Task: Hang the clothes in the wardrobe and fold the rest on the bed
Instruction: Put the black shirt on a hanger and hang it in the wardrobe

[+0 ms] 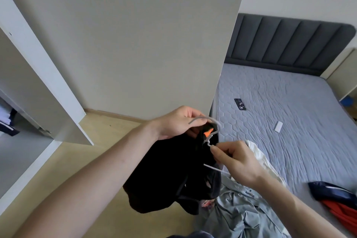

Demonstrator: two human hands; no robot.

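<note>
A black garment (166, 176) with an orange patch near its collar hangs in front of me, between the wardrobe and the bed. My left hand (177, 123) grips the hook end of a white wire hanger (211, 137) together with the garment's collar. My right hand (237, 162) pinches the hanger's lower arm just below the twisted neck. A pale grey-green shirt (237, 212) and a cream garment (260, 158) lie crumpled on the bed's near edge. The open wardrobe (23, 87) is at the left.
An open wardrobe door (146, 40) stands straight ahead, between me and the bed (289, 114). A phone (240, 104) and a small white card (278, 127) lie on the mattress. Navy and red clothes (338, 199) sit at the bed's right edge. Folded clothes (7, 120) show inside the wardrobe.
</note>
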